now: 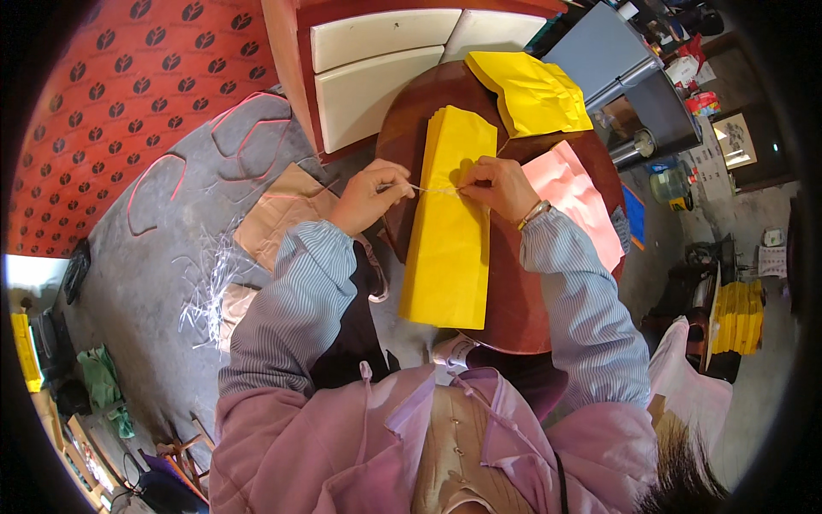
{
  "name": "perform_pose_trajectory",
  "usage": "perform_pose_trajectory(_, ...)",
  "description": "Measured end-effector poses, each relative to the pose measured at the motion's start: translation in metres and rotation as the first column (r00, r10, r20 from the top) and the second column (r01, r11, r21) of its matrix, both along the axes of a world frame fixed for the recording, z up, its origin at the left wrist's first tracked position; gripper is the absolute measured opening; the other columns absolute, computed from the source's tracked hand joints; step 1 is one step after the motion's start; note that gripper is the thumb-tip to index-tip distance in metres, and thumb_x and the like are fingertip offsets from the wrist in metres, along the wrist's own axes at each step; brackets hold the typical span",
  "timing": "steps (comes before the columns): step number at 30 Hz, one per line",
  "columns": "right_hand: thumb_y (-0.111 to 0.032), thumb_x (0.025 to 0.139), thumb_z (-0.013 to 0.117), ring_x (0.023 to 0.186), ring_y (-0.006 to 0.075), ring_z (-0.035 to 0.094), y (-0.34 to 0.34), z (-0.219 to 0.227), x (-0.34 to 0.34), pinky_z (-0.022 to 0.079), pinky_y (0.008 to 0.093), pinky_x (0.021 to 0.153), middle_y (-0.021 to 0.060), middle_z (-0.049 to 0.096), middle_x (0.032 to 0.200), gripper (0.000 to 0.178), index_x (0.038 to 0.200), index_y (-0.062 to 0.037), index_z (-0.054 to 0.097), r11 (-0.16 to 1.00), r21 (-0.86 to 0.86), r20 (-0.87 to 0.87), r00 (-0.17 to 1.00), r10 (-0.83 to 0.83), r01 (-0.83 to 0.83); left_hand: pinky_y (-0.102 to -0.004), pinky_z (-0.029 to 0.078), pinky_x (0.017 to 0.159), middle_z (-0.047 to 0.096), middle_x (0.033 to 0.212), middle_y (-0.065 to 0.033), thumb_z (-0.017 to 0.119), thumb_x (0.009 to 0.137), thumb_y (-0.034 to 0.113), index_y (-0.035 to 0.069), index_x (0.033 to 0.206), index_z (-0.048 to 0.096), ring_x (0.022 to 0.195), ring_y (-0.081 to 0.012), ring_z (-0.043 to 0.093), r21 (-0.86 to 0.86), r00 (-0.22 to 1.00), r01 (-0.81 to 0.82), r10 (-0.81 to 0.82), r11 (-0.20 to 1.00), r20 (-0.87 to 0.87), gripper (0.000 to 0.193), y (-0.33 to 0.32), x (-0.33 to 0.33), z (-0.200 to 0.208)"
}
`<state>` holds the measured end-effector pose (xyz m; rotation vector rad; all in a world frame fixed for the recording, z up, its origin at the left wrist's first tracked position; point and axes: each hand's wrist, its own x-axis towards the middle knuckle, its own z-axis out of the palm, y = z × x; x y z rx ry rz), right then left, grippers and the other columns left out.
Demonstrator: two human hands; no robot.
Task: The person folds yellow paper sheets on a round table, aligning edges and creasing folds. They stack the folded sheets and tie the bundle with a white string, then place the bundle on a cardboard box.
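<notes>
Pinching a thin string (432, 189) taut between them, the left hand (370, 197) and right hand (501, 188) are closing on its ends, drawing it across one long yellow paper stack (449, 231) lying under both hands, probably binding it. Beyond the right hand are resting one more yellow pile (531, 92) and one pink stack (574, 201).

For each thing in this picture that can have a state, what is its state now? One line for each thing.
Left hand: pinched on one end of the thin string.
Right hand: pinched on the other end, resting on the stack.
Thin string: pulled tight between both hands.
Long yellow paper stack: folded flat, lying on the round table.
Second yellow paper pile: loose, crumpled.
Pink paper: lying flat.
</notes>
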<state>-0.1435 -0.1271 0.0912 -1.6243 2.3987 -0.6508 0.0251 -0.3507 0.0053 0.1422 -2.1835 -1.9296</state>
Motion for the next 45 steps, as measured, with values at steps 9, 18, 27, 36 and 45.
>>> perform_pose_trajectory(9, -0.017, 0.085, 0.077, 0.085, 0.0319, 0.069, -0.008, 0.01, -0.005, 0.055, 0.0397, 0.076, 0.0103, 0.069, 0.091, 0.014, 0.094, -0.0057, 0.077, 0.992, 0.124, -0.064, 0.997, 0.047, -0.039, -0.0209, 0.043, 0.066, 0.068, 0.095, -0.0017, 0.05, 0.112, 0.019, 0.005, 0.1, 0.069, 0.077, -0.0071, 0.058, 0.383, 0.99, 0.038, -0.086, 0.923, 0.109, 0.027, 0.025, -0.018, 0.002)
perform_pose_trajectory(18, -0.018, 0.082, 0.08, 0.104, 0.0294, 0.062, -0.005, 0.019, 0.003, 0.055, 0.0409, 0.087, 0.0076, 0.065, 0.107, 0.018, 0.096, -0.0086, 0.074, 0.989, -0.042, -0.317, 0.941, 0.12, -0.14, -0.025, 0.055, 0.079, 0.071, 0.098, -0.005, 0.069, 0.101, 0.01, 0.0, 0.109, 0.071, 0.088, -0.0132, 0.067, 0.302, 0.995, 0.011, -0.041, 0.953, 0.093, 0.013, 0.033, -0.029, -0.009)
perform_pose_trajectory(27, -0.018, 0.086, 0.08, 0.086, 0.0297, 0.069, -0.044, 0.013, 0.014, 0.055, 0.0384, 0.078, 0.0108, 0.069, 0.096, 0.018, 0.093, -0.0052, 0.07, 0.995, -0.08, 0.125, 0.989, 0.077, -0.067, -0.0322, 0.058, 0.082, 0.076, 0.098, -0.0129, 0.074, 0.094, 0.007, -0.001, 0.113, 0.069, 0.087, -0.0184, 0.073, 0.107, 0.994, -0.098, 0.091, 0.989, 0.065, 0.022, 0.044, -0.032, -0.01)
perform_pose_trajectory(36, -0.013, 0.092, 0.077, 0.078, 0.0213, 0.069, -0.043, 0.003, 0.018, 0.055, 0.0328, 0.072, 0.0089, 0.073, 0.095, 0.012, 0.097, -0.0051, 0.069, 0.983, -0.153, 0.45, 0.893, -0.026, 0.106, -0.0327, 0.057, 0.081, 0.075, 0.097, -0.0131, 0.071, 0.097, 0.01, -0.001, 0.109, 0.067, 0.086, -0.0192, 0.072, 0.049, 0.987, -0.151, 0.154, 0.987, -0.044, 0.017, 0.049, -0.03, -0.003)
perform_pose_trajectory(45, -0.007, 0.094, 0.073, 0.085, 0.025, 0.074, -0.032, -0.013, 0.013, 0.058, 0.0327, 0.078, 0.0134, 0.075, 0.094, 0.014, 0.107, -0.0008, 0.072, 0.998, -0.061, 0.207, 0.978, 0.019, -0.006, -0.0237, 0.045, 0.07, 0.065, 0.095, -0.0016, 0.063, 0.105, 0.01, 0.007, 0.108, 0.057, 0.079, -0.0073, 0.054, 0.285, 0.993, 0.031, 0.003, 0.958, -0.116, 0.007, 0.04, -0.034, -0.019)
